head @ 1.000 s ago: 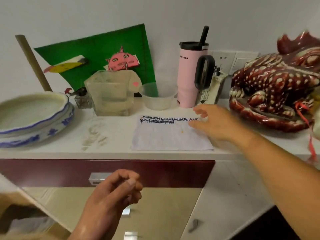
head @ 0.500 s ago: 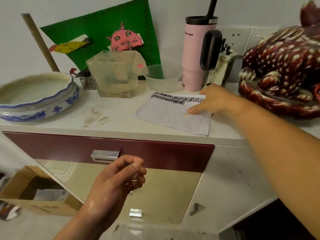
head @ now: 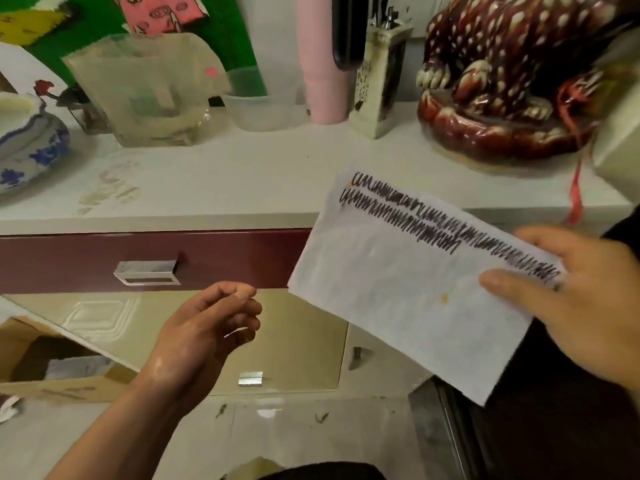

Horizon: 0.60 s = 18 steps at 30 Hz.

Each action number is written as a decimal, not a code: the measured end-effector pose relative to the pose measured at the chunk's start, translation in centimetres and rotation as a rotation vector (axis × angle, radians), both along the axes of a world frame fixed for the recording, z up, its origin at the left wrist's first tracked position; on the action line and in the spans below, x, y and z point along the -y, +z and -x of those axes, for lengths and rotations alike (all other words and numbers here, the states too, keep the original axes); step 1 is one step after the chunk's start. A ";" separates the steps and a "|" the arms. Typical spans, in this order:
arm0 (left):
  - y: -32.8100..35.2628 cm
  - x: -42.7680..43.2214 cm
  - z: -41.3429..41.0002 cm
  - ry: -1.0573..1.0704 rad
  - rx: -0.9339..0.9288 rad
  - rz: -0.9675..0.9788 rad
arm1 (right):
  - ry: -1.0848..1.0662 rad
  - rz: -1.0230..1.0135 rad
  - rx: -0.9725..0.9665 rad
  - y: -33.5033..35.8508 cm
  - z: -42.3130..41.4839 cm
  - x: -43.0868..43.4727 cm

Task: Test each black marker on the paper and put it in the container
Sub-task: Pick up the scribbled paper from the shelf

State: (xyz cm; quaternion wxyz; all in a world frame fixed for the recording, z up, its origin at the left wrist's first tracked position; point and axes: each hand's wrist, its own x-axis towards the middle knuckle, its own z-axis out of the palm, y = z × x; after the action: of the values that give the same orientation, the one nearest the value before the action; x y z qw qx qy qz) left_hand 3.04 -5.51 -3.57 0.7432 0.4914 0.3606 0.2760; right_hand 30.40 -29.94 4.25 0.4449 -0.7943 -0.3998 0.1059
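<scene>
White countertop (head: 242, 174) runs along the wall in the head view, above a maroon drawer (head: 104, 258). The paper (head: 398, 289), bearing two rows of black scribble, is clear of the counter. The right hand (head: 581, 299) pinches its right edge, thumb on top and fingers beneath, and the sheet hangs tilted in front of the drawer. The left hand (head: 204, 334) is loosely curled and holds nothing discernible.

Risk: held by one edge, the sheet can sag, fold or slip to the floor. The thumb lies against the scribble and may smear it. No loose black marker is visible.

The clear container (head: 263, 109) stands at the back, between a glass tank (head: 149, 98) and a pink tumbler (head: 323, 74). A pen holder (head: 379, 98) and a ceramic figurine (head: 502, 98) crowd the approach from the right.
</scene>
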 end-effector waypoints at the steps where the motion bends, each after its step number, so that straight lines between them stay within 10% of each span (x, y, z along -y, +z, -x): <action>1: -0.6 0.0 -0.2 -0.020 -0.015 0.007 | -0.052 0.040 -0.020 -1.5 1.0 2.1; 18: -11.0 1.4 -0.1 -1.121 -0.275 -0.031 | -1.095 0.442 -0.409 -20.5 33.9 11.3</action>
State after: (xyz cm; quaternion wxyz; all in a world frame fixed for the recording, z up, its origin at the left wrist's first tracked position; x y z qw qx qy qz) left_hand 3.19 -6.89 -14.61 0.7148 0.6496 0.1346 -0.2212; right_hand -3.48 -41.25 -16.27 0.3273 -0.9210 0.1898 0.0928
